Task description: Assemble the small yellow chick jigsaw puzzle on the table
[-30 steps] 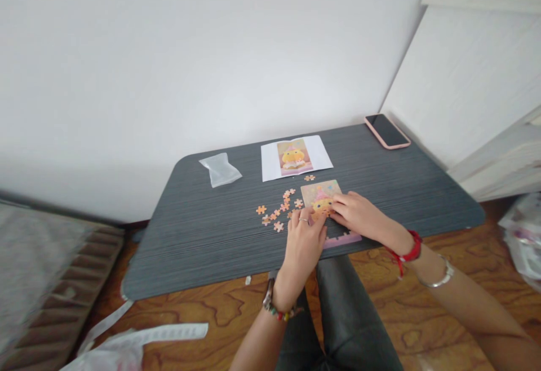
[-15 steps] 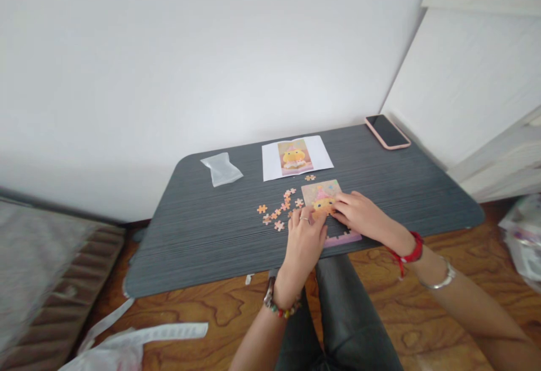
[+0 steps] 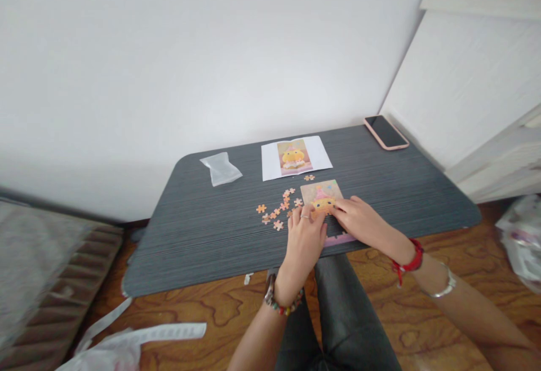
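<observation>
A partly joined jigsaw puzzle (image 3: 320, 193) lies near the table's front edge, showing a yellow figure with a pink hat. My left hand (image 3: 305, 240) has its bent fingers and thumb on the puzzle's lower left side. From the right, my right hand (image 3: 362, 221) presses its closed fingertips on the puzzle's right side; any single piece beneath them is hidden. Between my hands and the front edge runs a joined strip of purple puzzle pieces (image 3: 338, 239), partly covered. Several loose puzzle pieces (image 3: 278, 225) are scattered left of the puzzle.
Behind the puzzle is a white sheet (image 3: 270, 162) with the printed picture. Two puzzle pieces (image 3: 309, 177) lie just below it. A clear plastic bag (image 3: 221, 168) rests at the back left of the dark table (image 3: 203, 230), a phone (image 3: 386, 132) at the back right.
My right hand has shifted slightly left and its fingers have drawn closer together on the puzzle. My left hand stays in about the same place.
</observation>
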### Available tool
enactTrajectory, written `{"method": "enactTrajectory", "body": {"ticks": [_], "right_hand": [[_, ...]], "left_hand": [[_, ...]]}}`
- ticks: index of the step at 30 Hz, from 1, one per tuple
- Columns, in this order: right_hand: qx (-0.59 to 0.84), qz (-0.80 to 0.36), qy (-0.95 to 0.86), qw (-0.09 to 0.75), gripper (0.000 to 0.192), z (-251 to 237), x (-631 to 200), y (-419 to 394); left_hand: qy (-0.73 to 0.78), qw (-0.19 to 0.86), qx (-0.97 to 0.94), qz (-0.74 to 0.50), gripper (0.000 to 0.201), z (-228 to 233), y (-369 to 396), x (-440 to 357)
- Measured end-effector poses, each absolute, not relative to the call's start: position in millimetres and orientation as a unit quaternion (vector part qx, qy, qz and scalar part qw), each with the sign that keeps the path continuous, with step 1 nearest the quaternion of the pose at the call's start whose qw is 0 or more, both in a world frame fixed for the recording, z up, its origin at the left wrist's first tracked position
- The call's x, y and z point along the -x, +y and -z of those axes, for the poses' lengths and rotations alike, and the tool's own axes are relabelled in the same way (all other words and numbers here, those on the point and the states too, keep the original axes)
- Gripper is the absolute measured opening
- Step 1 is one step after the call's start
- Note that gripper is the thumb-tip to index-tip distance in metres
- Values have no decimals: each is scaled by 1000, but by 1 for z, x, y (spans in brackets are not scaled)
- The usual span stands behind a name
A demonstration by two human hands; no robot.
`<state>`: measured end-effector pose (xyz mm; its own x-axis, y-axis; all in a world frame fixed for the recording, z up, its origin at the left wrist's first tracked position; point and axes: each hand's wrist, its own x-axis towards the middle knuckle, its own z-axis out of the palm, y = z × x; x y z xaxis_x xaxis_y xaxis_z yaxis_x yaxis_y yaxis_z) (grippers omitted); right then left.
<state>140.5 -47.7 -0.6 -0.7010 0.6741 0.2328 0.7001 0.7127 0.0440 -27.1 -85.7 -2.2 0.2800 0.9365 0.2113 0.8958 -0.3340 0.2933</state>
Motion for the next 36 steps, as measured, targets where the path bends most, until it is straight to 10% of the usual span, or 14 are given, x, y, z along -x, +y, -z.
{"method": "enactTrajectory", "body": {"ticks": [14, 36], "right_hand": [[503, -115, -777, 361, 23, 19, -183, -53], [539, -154, -730, 392, 23, 29, -192, -53]], "left_hand": [[580, 2, -743, -333, 23, 16, -89, 97], [724, -60, -617, -302, 27, 24, -85, 131]]}}
